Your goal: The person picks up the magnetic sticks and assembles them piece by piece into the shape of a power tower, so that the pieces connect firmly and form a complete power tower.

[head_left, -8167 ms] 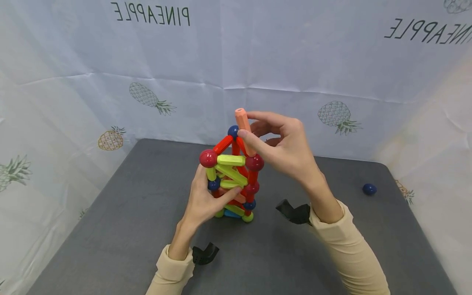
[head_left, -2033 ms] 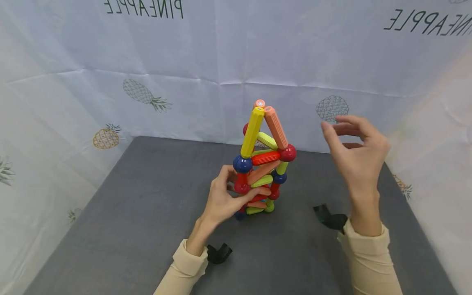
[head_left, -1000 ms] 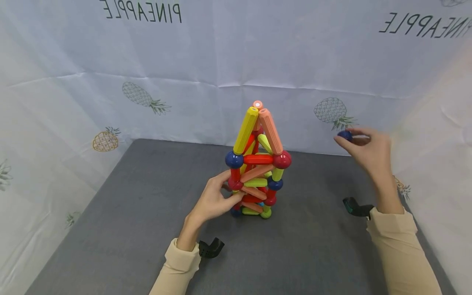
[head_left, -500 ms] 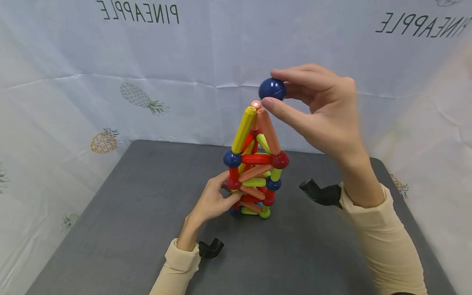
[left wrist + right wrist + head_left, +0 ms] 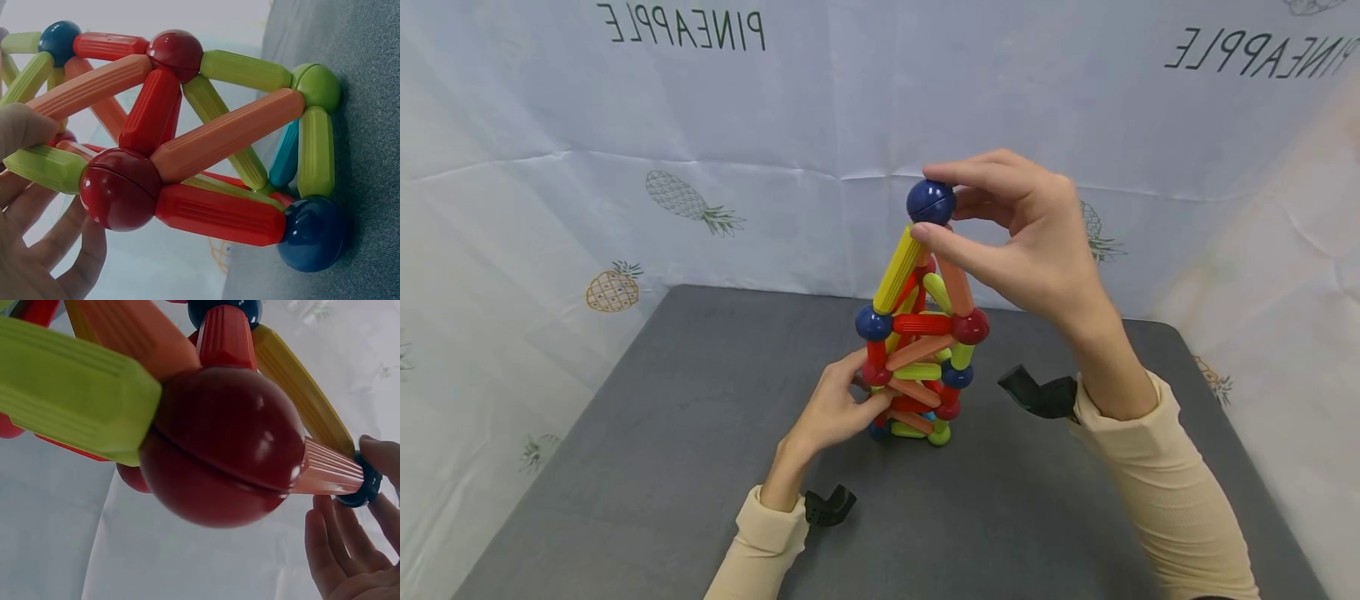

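Note:
A tower of magnetic rods and balls stands upright on the table. Its top rods, one yellow and others orange, lean together into a peak. My right hand pinches a blue ball between thumb and fingers, right at that peak. In the right wrist view, the blue ball sits against the ends of the yellow and orange rods. Lower down, my left hand grips the tower's left side near a red ball. The left wrist view shows its thumb and fingers around a light green rod.
The dark grey table extends around the tower. Close behind its far edge hangs a pale cloth printed with pineapples, which also covers both sides. Black camera mounts stick out from the wrists.
The right hand let go of an orange rod at the tower, picked up the blue ball at the right and brought it left onto the peak. Earlier the tower was turned; the left hand kept holding it.

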Tool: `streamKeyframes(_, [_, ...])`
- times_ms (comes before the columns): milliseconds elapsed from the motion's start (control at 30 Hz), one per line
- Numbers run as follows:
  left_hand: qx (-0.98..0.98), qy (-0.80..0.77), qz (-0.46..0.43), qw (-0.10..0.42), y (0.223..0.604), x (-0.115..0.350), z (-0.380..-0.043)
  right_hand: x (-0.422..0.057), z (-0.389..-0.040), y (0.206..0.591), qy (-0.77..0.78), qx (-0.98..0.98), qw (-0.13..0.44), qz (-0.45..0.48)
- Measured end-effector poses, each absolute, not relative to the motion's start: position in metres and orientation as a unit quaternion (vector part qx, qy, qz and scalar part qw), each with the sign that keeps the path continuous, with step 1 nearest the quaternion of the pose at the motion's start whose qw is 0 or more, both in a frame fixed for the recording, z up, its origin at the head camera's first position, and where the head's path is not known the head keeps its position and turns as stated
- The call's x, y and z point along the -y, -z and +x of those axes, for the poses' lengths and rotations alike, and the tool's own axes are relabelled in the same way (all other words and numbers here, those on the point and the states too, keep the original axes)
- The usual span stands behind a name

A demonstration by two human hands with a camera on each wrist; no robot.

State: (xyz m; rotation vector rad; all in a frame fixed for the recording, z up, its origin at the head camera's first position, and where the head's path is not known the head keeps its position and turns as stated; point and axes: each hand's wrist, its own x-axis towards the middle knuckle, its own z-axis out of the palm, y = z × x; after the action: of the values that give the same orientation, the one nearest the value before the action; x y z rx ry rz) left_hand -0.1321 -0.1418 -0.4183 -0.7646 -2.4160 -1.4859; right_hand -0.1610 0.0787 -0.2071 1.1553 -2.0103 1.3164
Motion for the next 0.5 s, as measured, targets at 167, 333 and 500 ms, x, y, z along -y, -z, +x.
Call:
streamKeyframes(167, [0.814,0.508,-0.261,0.104,0.419,0.142,-0.132,-0.080,-0.159,0.208,-0.471,0.740,0.227,0.423])
streamKeyframes(333, [0.816,0.503,-0.264,0.109,0.419,0.141,-0.132,-0.082,-0.158,0.213,-0.475,0.744,0.219,0.415])
streamKeyframes(500, [0.816,0.509,-0.254,0.100,0.420,0.140,-0.133,-0.097,-0.154,0.238,-0.487,0.766,0.201,0.369])
